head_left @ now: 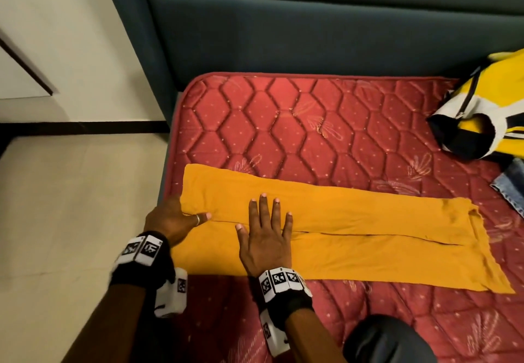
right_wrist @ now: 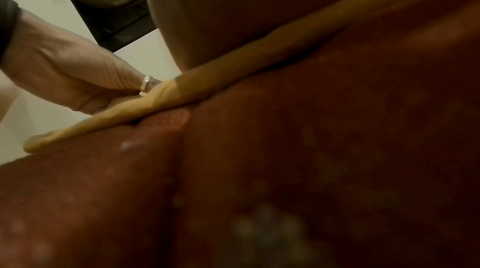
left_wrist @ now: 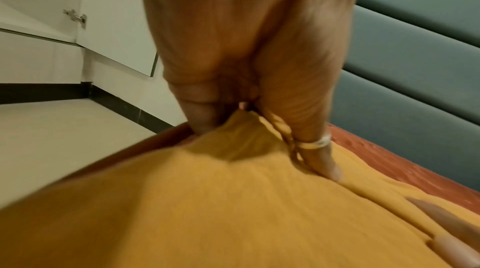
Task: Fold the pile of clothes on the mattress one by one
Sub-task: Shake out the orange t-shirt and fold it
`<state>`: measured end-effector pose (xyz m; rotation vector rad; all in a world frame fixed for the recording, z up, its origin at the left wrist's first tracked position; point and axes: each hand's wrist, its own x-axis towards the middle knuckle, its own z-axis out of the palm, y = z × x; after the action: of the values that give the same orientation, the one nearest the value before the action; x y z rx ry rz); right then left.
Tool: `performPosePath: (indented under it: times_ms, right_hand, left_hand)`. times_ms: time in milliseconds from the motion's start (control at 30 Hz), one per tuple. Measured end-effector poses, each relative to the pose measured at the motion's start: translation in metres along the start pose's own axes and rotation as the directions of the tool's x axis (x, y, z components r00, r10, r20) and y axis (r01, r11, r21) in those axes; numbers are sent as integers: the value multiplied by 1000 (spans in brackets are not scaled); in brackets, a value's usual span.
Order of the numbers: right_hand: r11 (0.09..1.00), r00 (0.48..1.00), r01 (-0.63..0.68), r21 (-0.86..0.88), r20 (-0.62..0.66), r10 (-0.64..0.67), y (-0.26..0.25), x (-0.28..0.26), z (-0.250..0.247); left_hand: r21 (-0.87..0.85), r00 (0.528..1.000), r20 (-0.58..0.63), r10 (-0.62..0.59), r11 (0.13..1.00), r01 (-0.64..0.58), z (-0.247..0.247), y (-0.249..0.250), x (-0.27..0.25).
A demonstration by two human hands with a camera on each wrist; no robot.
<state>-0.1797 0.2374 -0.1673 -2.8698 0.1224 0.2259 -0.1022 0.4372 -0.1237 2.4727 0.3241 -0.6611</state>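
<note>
My right hand [head_left: 265, 239] lies flat, fingers straight and slightly spread, palm down on the mustard garment [head_left: 354, 229], pressing it onto the mattress [head_left: 283, 124]. It grips nothing. In the right wrist view the cloth shows only as a thin edge [right_wrist: 207, 87] over the dark red quilting; the rest is dim and blurred.

My left hand [head_left: 173, 219] is at the garment's left end, near the mattress edge. In the left wrist view its fingers [left_wrist: 197, 116] curl around a bunched ridge of the fabric [left_wrist: 233, 128], and the thumb, wearing a ring [left_wrist: 320, 142], presses down on the cloth beside that ridge. So this hand has hold of the garment.

The garment lies as a long strip running left to right across the near part of the mattress, with a lengthwise seam or fold edge down its middle. Its right end is uneven.

Further out, at the far right of the mattress, a yellow, white and black garment [head_left: 487, 113] lies in a heap, with a piece of blue denim [head_left: 510, 184] just in front of it. Both are well apart from the strip. A teal padded headboard [head_left: 312, 27] stands behind the mattress; pale floor [head_left: 71, 206] lies to the left.
</note>
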Motion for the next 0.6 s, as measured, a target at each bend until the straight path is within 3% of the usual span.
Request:
performPosePath:
  times_ms: [67,133,333,400,500,600]
  right_hand:
    - [1000,1000,13,0,-9,-13,2,0,2]
    - [1000,999,31,2,-20,-31,4,0,3]
    - [998,999,43,44,24,-44,6,0,-2]
    - [987,997,41,156,62,-51,9,0,-10]
    - [861,999,-19,508,36,0,20,-2,-39]
    - [617,964,-64,785,-112,243,42,-15,-80]
  left_hand:
    - [-217,991,98,96,973,-72,-5,-4,-2]
    - [-435,977,160,138,899,-56,-10,-6,-5]
    - [-539,964,205,167,842,-31,-12,4,-12]
    - [-585,964,212,163,811,-9,-18,13,-19]
    - [-612,965,156,209,788,-71,-24,40,-34]
    - [-641,937,120,327,747,-178,-10,94,-64]
